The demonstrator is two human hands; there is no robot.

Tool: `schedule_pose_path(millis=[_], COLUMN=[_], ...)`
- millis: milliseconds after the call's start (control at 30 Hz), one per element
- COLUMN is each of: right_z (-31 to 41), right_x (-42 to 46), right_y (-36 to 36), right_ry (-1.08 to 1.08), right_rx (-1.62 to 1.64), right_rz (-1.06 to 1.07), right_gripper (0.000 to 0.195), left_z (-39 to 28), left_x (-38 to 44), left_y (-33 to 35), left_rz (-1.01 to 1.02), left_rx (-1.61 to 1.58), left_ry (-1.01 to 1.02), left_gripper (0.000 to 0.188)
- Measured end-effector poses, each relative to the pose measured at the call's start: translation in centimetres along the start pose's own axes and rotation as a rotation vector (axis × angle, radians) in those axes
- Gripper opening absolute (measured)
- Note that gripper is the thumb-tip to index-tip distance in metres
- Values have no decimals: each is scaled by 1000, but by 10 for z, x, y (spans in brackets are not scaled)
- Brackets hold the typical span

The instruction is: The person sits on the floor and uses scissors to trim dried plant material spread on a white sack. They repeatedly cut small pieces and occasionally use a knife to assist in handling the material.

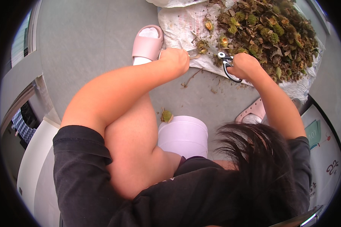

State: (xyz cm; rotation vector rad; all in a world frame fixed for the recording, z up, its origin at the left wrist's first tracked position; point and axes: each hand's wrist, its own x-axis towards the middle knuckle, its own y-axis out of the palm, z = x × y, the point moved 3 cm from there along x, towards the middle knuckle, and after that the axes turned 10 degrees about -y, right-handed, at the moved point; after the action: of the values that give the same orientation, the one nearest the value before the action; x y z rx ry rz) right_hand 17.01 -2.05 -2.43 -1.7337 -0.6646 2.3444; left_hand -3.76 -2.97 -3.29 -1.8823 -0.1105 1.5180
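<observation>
My left hand (176, 59) is closed around a metal tool (193, 54), which looks like tongs; its two thin arms reach toward a spiny chestnut burr (202, 45) on the white woven sack (184, 28). My right hand (245, 66) grips scissors (228, 66) with black-and-white handles. Their blades point up and left at the same burr. Whether the blades touch it is hard to tell. To the right, a big heap of brown and green burrs (261, 34) covers much of the sack. Some burrs are split, showing orange-yellow insides.
A lilac plastic bucket or stool (183, 136) stands between my legs, with a single burr (166, 116) by its upper left rim. My feet wear pink slippers (147, 42). Debris lies on the grey floor (102, 34). A printed panel (324, 159) stands at the right.
</observation>
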Motion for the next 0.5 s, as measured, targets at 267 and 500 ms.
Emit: schedule_pose_path(millis=[267,500], right_z=[-24,-34], right_x=[15,14], right_y=[17,55], right_ry=[80,113], right_rx=[717,1634], right_rz=[125,331], right_gripper=[43,49], left_z=[3,5], left_x=[4,3], left_y=[9,10], left_rz=[-56,-47], left_rx=[66,-88], left_ry=[80,14], left_gripper=[23,23])
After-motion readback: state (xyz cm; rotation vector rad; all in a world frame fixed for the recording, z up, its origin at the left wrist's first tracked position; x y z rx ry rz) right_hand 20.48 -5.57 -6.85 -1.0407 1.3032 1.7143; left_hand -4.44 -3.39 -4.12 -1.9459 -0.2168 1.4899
